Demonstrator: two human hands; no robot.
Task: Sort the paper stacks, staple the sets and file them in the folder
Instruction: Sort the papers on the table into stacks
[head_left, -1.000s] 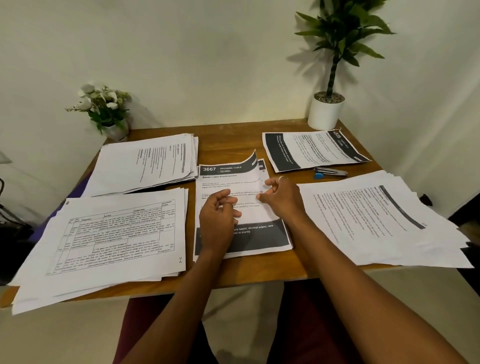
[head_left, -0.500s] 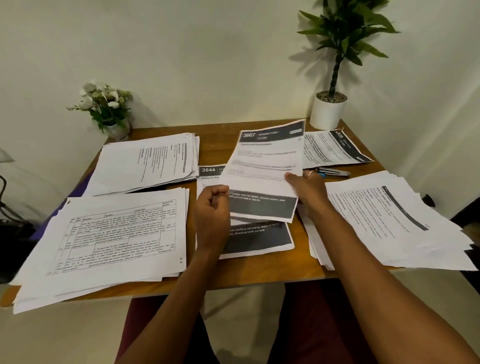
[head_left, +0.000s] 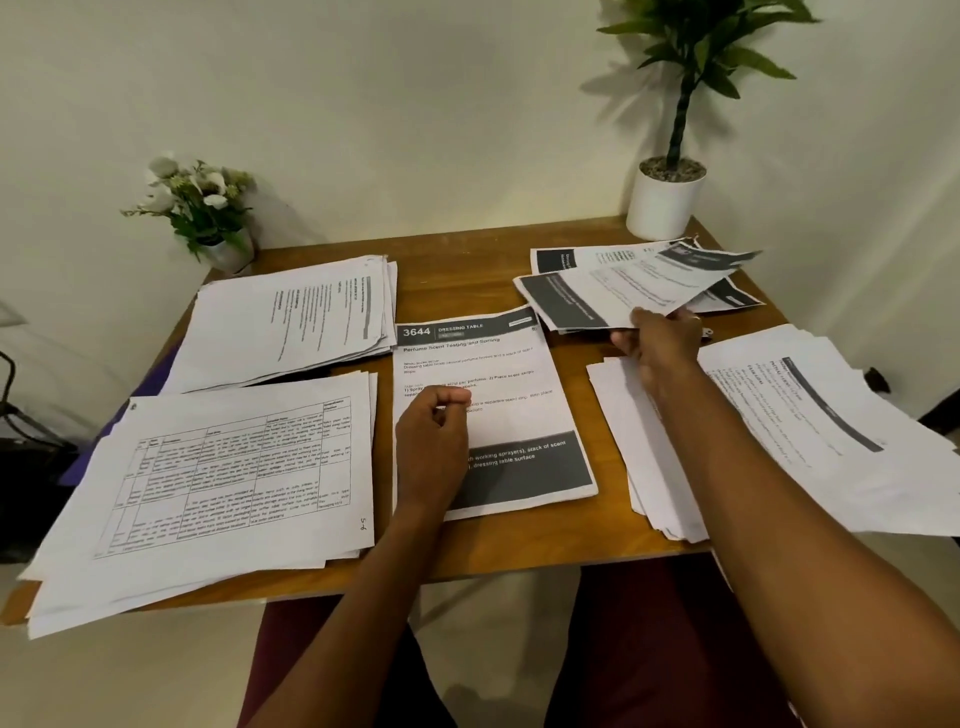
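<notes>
Swung rightward, the white dark-banded paper sheet (head_left: 613, 291), its near edge pinched by right-hand fingers (head_left: 626, 340), hangs crosswise over the matching pile (head_left: 733, 297) beyond them.

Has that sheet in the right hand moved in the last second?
Yes. The sheet gripped by the right hand has gone from the middle pile toward the white plant pot.

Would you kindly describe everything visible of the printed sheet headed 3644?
The white paper sheet headed 3644 lies flat at the middle of the brown wooden table, atop a thin stack. It carries a dark header band, printed lines and a dark footer block. The left hand, fingers curled, rests on its left part.
</notes>
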